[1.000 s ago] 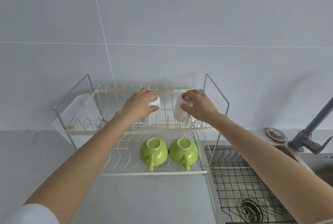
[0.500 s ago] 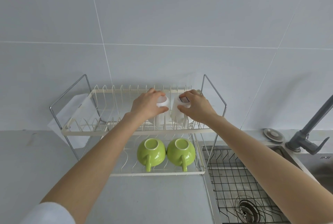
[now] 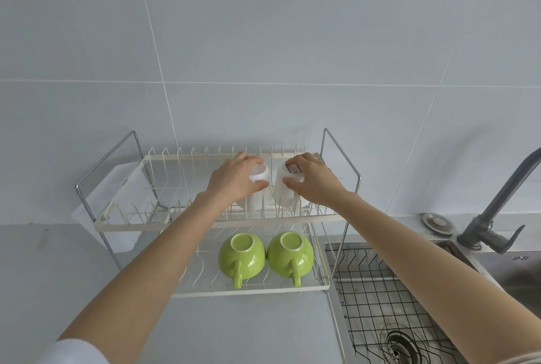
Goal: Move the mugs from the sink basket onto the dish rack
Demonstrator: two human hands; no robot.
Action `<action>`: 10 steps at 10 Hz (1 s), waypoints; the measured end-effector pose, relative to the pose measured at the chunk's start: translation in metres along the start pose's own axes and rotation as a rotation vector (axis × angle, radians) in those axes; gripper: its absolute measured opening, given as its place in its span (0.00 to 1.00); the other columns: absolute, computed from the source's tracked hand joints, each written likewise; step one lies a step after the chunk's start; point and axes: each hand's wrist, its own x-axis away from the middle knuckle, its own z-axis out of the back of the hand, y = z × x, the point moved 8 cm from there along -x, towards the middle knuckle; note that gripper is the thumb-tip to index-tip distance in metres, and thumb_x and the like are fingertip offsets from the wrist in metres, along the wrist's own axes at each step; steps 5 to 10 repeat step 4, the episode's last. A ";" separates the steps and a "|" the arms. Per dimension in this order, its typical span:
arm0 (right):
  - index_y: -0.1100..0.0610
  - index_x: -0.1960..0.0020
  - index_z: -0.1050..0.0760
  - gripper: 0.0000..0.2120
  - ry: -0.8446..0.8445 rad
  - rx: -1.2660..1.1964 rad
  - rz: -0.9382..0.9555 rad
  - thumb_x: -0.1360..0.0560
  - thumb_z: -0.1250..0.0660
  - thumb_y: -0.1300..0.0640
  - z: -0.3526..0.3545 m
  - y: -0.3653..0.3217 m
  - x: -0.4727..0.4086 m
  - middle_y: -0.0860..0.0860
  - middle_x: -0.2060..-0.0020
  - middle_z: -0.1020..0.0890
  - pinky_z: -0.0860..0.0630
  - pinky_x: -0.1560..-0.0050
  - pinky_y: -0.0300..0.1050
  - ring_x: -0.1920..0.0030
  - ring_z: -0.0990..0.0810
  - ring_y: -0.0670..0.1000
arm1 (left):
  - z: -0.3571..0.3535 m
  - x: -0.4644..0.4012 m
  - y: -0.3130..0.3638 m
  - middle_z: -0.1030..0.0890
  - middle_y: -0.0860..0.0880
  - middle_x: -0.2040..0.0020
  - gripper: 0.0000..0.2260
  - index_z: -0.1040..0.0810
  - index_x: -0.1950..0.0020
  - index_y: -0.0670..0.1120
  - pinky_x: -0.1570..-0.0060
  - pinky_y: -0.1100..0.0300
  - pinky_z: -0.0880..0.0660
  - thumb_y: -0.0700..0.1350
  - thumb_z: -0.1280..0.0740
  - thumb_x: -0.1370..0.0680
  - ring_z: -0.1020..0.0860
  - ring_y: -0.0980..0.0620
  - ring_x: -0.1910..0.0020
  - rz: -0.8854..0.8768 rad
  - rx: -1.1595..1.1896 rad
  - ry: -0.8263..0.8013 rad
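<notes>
Two white mugs stand upside down on the upper tier of the cream dish rack (image 3: 131, 226). My left hand (image 3: 234, 180) grips the left white mug (image 3: 260, 177) from above. My right hand (image 3: 313, 180) grips the right white mug (image 3: 285, 188), which has a small label on its base. They stand close together, side by side. On the lower tier, two green mugs (image 3: 243, 255) (image 3: 290, 253) lie upside down with their handles toward me. The black wire sink basket (image 3: 377, 284) at the right holds no mugs that I can see.
A grey faucet (image 3: 491, 217) rises at the right of the steel sink, with a round metal plug (image 3: 437, 221) beside it. A drain (image 3: 398, 346) shows under the basket. A white drip tray (image 3: 117, 196) hangs at the rack's left end. Grey countertop lies in front.
Both hands, each holding a white mug, have stayed on the upper tier; the two mugs have come closer together. The view has shifted slightly.
</notes>
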 end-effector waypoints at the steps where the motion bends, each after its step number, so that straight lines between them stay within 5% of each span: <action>1: 0.54 0.36 0.31 0.19 -0.036 0.041 0.005 0.25 0.38 0.50 0.001 -0.003 0.001 0.51 0.34 0.30 0.32 0.39 0.47 0.36 0.30 0.53 | 0.002 -0.001 0.003 0.33 0.52 0.30 0.26 0.35 0.31 0.53 0.41 0.52 0.32 0.56 0.35 0.27 0.34 0.49 0.32 -0.012 -0.029 -0.034; 4: 0.54 0.28 0.41 0.26 -0.196 0.220 0.026 0.23 0.41 0.47 0.015 -0.015 0.013 0.54 0.25 0.44 0.45 0.28 0.52 0.26 0.46 0.56 | 0.035 0.008 0.023 0.33 0.48 0.30 0.24 0.36 0.32 0.45 0.39 0.48 0.32 0.56 0.42 0.24 0.33 0.45 0.32 -0.047 -0.127 -0.022; 10: 0.54 0.28 0.41 0.26 -0.196 0.220 0.026 0.23 0.41 0.47 0.015 -0.015 0.013 0.54 0.25 0.44 0.45 0.28 0.52 0.26 0.46 0.56 | 0.035 0.008 0.023 0.33 0.48 0.30 0.24 0.36 0.32 0.45 0.39 0.48 0.32 0.56 0.42 0.24 0.33 0.45 0.32 -0.047 -0.127 -0.022</action>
